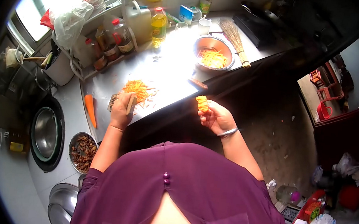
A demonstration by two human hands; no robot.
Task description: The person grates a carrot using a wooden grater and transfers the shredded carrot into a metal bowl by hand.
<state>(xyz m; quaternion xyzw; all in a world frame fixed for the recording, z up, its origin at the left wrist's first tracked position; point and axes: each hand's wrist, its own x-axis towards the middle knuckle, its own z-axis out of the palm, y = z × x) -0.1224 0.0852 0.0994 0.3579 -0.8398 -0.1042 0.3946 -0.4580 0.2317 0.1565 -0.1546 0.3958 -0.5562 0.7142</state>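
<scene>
My left hand [121, 108] is closed over what looks like a wooden-framed grater [131, 105] at the counter's front edge; most of it is hidden under the fingers. Just beyond lies a heap of shredded carrot [135, 90]. Raised in front of the counter, my right hand [218, 118] pinches a short, ragged piece of carrot [202, 104]. A peeled whole carrot [91, 110] rests to the left of my left hand. More shreds [213, 58] fill part of a metal bowl [231, 52] farther back on the right.
A wooden handle [197, 83] lies near the counter edge. Behind stand an oil bottle [158, 24], sauce bottles [123, 36] and a white cup [204, 26]. A straw brush [235, 39] is right of the bowl. At left are a bowl of brown pieces [83, 152] and a basin [47, 133].
</scene>
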